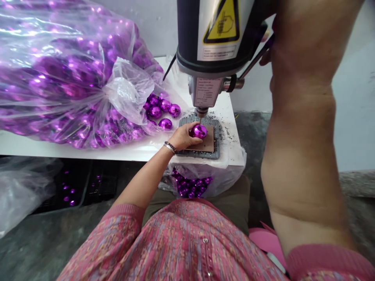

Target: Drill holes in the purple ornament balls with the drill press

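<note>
My left hand (185, 136) grips a shiny purple faceted ball (199, 131) between thumb and fingers, on a brown board (208, 145) over the grey base plate (217, 136). Directly above the ball is the thin bit of the drill press (202, 111), its tip at or close to the ball's top. My raised right arm fills the right side. At its upper end, my right hand (268, 64) is beside the machine's lever (254, 58). Only parts of its fingers show, so its grip cannot be made out.
A large clear bag (123, 91) of purple balls covers the table's left part, with loose balls (165, 123) beside its mouth. Dark shavings surround the base plate. An open plastic bag of balls (193, 186) hangs below the table's front edge. Dark crates (74, 183) stand lower left.
</note>
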### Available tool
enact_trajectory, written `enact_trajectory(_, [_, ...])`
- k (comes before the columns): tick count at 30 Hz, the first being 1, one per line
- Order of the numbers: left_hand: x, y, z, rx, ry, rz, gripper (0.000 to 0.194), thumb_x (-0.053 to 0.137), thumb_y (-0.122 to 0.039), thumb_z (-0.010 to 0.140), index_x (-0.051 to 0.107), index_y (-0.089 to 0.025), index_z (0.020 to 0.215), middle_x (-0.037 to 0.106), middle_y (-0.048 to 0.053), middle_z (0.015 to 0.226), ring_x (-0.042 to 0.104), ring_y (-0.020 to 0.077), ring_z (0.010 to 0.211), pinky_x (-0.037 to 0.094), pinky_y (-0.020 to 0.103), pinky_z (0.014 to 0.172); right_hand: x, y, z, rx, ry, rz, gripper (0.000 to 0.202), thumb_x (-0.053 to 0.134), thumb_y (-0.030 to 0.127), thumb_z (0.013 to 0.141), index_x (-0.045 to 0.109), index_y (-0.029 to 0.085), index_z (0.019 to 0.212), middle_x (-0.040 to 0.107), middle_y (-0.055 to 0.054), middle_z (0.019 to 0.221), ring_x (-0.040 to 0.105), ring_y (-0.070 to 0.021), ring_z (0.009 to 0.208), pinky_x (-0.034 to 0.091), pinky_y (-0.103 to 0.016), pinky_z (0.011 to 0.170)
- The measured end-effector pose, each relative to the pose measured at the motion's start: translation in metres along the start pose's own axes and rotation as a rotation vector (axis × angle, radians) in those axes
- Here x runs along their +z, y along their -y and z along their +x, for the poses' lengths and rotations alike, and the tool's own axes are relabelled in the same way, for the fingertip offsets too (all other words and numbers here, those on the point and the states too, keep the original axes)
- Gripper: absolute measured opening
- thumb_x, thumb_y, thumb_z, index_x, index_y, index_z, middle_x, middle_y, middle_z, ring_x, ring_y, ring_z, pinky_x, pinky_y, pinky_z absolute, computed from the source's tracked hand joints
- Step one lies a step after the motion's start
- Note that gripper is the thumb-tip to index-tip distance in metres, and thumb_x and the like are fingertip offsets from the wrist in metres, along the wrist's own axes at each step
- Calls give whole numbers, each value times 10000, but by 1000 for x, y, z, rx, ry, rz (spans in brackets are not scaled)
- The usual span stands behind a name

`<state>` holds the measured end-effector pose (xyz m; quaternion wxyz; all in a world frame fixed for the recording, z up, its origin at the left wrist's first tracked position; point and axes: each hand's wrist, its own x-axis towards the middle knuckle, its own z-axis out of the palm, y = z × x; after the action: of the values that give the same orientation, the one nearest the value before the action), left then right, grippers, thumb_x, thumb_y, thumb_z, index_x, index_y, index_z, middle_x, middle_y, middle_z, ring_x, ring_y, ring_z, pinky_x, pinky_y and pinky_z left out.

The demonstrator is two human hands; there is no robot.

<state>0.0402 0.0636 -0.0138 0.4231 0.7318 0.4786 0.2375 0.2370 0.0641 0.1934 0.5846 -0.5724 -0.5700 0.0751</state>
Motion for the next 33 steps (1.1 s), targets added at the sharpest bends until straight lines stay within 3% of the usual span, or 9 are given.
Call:
enact_trajectory(3, [2, 0, -1, 14, 9, -5, 742, 865, -214, 707, 672, -112, 1416, 776, 101, 1280, 725, 230, 1129, 560, 357, 1068, -5, 3, -28, -55, -86, -51, 403, 334, 198, 995, 597, 69, 719, 462, 13, 670, 355, 63, 657, 311, -141, 700])
enact_trajectory(9, [3, 2, 0, 18, 17, -21, 797, 855, -226, 717, 630, -113, 1473, 767, 100, 1300, 718, 230, 1151, 561, 350, 1064, -8, -15, -86, -218, -169, -59, 397, 389, 266, 1005, 745, 91, 984, 709, -9, 901, 617, 19, 807, 465, -157, 798])
enact_trajectory(13, [3, 2, -1, 24, 21, 19, 774, 846, -220, 738, 633, -126, 1477, 767, 87, 1299, 715, 234, 1159, 554, 352, 1083, -3, -37, -108, -335, -241, -56, 407, 431, 300, 1004, 778, 87, 1007, 734, -25, 922, 678, -4, 846, 539, -153, 837])
enact_trajectory(21, [2, 3, -2, 27, 14, 43, 783, 848, -224, 743, 625, -151, 1490, 753, 67, 1357, 698, 241, 1221, 528, 359, 1123, 1, -57, -124, -415, -246, -34, 437, 400, 346, 1044, 760, 105, 1097, 730, 15, 1006, 646, 58, 878, 535, -87, 849])
enact_trajectory(24, [2, 4, -2, 26, 5, 52, 774, 859, -220, 736, 642, -152, 1476, 745, 75, 1375, 688, 241, 1236, 516, 353, 1135, 4, -62, -127, -398, -283, -42, 413, 412, 334, 1042, 756, 115, 1110, 726, 19, 1009, 678, 42, 946, 556, -101, 890])
enact_trajectory(33, [4, 0, -3, 31, -4, 51, 743, 853, -181, 737, 657, -114, 1451, 768, 88, 1298, 693, 262, 1204, 517, 363, 1121, 17, -71, -131, -345, -407, -39, 417, 445, 407, 1031, 751, 124, 1051, 719, 7, 980, 659, 24, 832, 569, -148, 819])
